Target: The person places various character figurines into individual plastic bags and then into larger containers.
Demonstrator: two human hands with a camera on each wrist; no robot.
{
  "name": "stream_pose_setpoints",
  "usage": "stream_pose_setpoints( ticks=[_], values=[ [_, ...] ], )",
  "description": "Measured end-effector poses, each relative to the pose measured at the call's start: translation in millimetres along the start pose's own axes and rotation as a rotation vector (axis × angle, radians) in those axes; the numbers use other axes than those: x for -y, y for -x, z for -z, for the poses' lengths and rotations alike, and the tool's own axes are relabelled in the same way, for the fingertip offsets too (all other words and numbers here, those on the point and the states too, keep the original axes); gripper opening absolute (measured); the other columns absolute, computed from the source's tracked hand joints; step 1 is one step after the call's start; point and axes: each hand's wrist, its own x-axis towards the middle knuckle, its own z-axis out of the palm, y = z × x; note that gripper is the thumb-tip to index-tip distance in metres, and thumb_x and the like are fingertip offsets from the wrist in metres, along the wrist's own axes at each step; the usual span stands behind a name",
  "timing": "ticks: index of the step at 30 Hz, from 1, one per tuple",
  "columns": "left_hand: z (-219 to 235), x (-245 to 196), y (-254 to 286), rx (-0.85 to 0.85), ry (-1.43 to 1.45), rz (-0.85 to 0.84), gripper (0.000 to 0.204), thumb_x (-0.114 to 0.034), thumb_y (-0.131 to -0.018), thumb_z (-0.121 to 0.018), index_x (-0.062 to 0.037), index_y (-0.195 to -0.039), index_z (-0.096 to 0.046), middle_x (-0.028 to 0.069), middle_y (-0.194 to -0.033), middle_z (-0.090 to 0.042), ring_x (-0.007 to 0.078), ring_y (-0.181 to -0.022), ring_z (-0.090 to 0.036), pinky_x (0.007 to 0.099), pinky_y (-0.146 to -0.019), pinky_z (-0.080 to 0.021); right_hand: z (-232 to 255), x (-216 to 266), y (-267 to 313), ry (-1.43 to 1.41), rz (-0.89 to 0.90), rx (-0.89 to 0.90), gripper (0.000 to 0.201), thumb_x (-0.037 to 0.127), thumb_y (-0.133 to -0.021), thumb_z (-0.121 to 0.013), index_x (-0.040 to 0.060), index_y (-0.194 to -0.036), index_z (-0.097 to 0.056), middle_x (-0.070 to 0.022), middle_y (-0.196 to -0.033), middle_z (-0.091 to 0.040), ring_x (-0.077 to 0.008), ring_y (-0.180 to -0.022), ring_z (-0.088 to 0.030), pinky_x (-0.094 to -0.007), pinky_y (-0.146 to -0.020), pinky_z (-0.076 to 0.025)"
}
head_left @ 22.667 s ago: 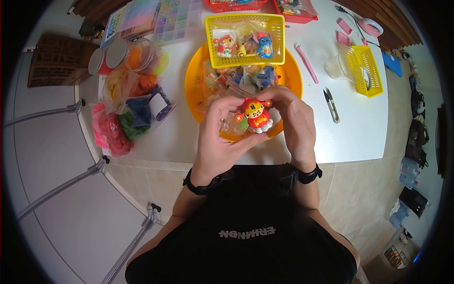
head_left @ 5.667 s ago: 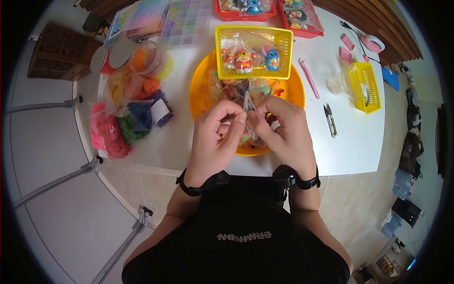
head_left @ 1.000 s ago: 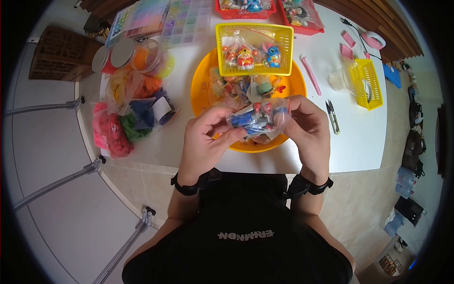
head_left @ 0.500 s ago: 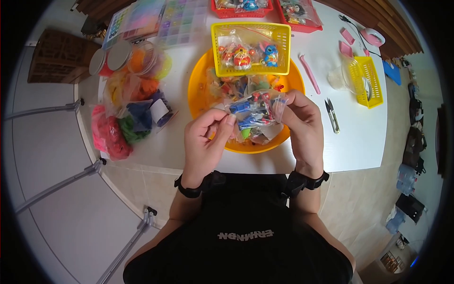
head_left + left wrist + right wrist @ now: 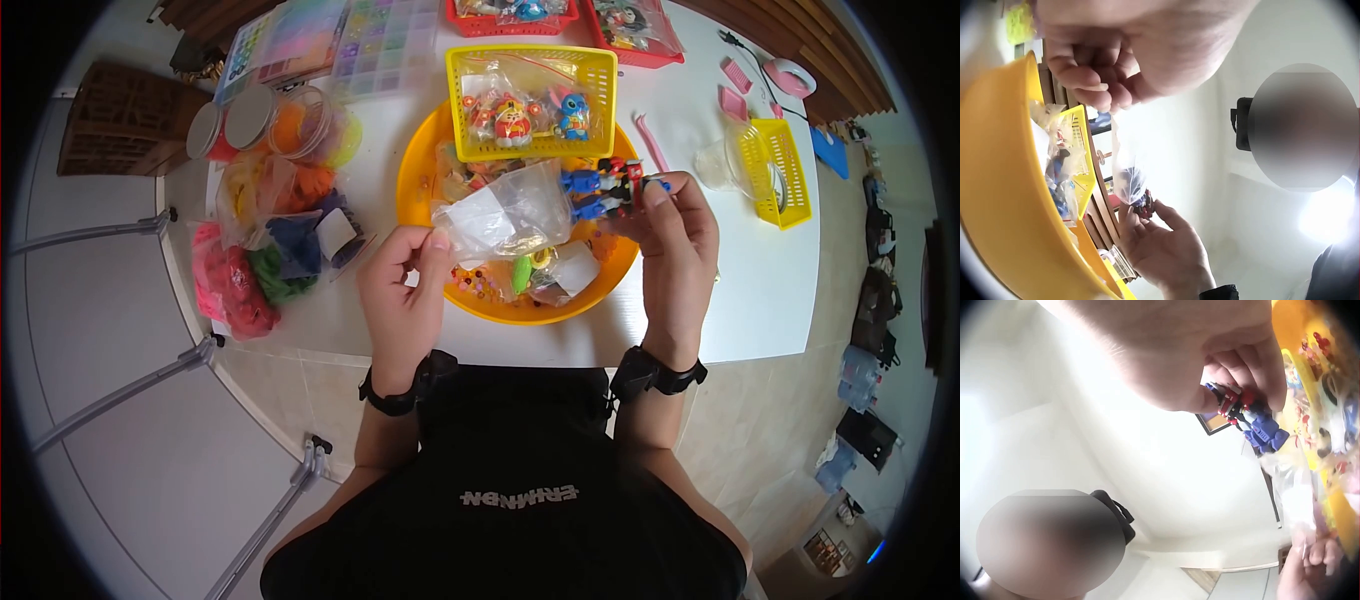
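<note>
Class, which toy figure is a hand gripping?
The red-and-blue robot figure, pinched in the right hand; the blue big-eared figure and red figure are bagged in a yellow basket.

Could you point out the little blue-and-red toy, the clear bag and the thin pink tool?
Blue-and-red toy [image 5: 1249, 417]: right wrist view, on its middle.
Clear bag [image 5: 520, 212]: head view, on its plastic side.
Thin pink tool [image 5: 652, 143]: head view, midway along it.

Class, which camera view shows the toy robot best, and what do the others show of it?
The right wrist view: the toy robot looks largest there, its red and blue parts distinct. The head view shows it smaller, legs towards the bag. The left wrist view shows it small and dark, partly veiled by the bag.
</note>
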Motion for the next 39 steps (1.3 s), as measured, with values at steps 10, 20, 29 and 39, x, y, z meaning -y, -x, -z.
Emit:
stream_pose_setpoints(
  ticks=[10, 20, 29, 39],
  values=[
    [1, -11, -2, -0.001, -0.275, -0.016, 0.017, -0.008, -0.097, -0.068, 0.0017, -0.11, -0.064, 0.0041, -0.075, -0.064, 0.0074, -0.063, -0.057, 0.0242, -0.058, -0.044, 2, 2, 2, 0.224, 0.038, 0.087, 0.018, 0.019, -0.105, -0.061, 0.0016, -0.104, -0.065, 0.0018, -0.087, -0.065, -0.003, -0.079, -0.058, -0.0192, -0.066, -0.045],
    [-1, -31, -5, 0.527, -0.077, -0.277, 0.085, -0.01, -0.073, -0.091, -0.0029, -0.146, -0.05, 0.0129, -0.119, -0.068, 0.0236, -0.109, -0.068, 0.0345, -0.093, -0.053, -19, 5, 29, 0.232, -0.148, 0.298, 0.031, 0.022, -0.106, -0.061, -0.0019, -0.124, -0.066, -0.0011, -0.094, -0.071, -0.004, -0.078, -0.061, -0.021, -0.066, -0.051],
    [-3, -16, 4, 0.502, 0.08, -0.202, 0.08, -0.007, -0.076, -0.088, -0.0025, -0.146, -0.05, 0.0123, -0.119, -0.067, 0.0215, -0.107, -0.068, 0.0334, -0.094, -0.053, -4, -1, 35, 0.093, -0.122, 0.449, 0.055, 0.017, -0.099, -0.071, -0.0002, -0.146, -0.05, -0.0039, -0.115, -0.066, -0.0091, -0.097, -0.059, -0.026, -0.085, -0.051],
    [0, -19, 1, 0.515, 0.126, -0.203, 0.083, -0.007, -0.073, -0.089, -0.0027, -0.147, -0.051, 0.0116, -0.12, -0.066, 0.0205, -0.104, -0.067, 0.0332, -0.091, -0.053, 6, -6, 35, 0.391, 0.112, 0.599, 0.092, -0.002, -0.074, -0.086, 0.0037, -0.153, -0.04, -0.0059, -0.117, -0.068, -0.015, -0.099, -0.06, -0.0295, -0.092, -0.049]
  ],
)
